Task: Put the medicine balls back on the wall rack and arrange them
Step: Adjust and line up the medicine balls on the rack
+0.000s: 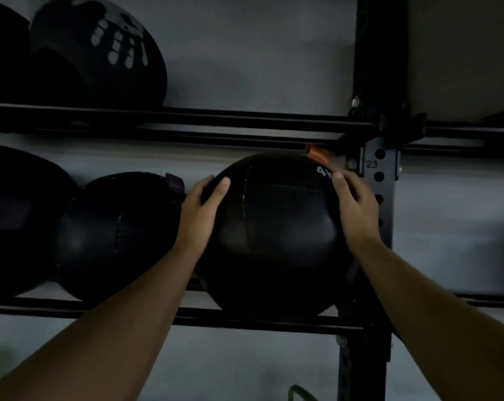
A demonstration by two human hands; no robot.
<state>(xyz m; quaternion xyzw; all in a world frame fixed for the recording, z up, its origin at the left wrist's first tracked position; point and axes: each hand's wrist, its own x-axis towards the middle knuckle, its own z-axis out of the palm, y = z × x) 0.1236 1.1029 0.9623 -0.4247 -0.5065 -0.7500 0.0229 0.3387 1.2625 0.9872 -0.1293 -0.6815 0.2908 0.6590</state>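
I see both hands on black medicine ball (277,235) | left hand (201,212) grasps its left side, right hand (353,209) its upper right | ball sits on lower rails of wall rack (274,321), just beside upright post (379,186) | neighbour ball (117,235) at left, another ball (97,53) on upper tier

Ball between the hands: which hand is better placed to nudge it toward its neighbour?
Right. The right hand sits on the ball's post side; the left hand is wedged against the neighbouring ball.

Dim, soft-focus view (edges bowed, corners murky)
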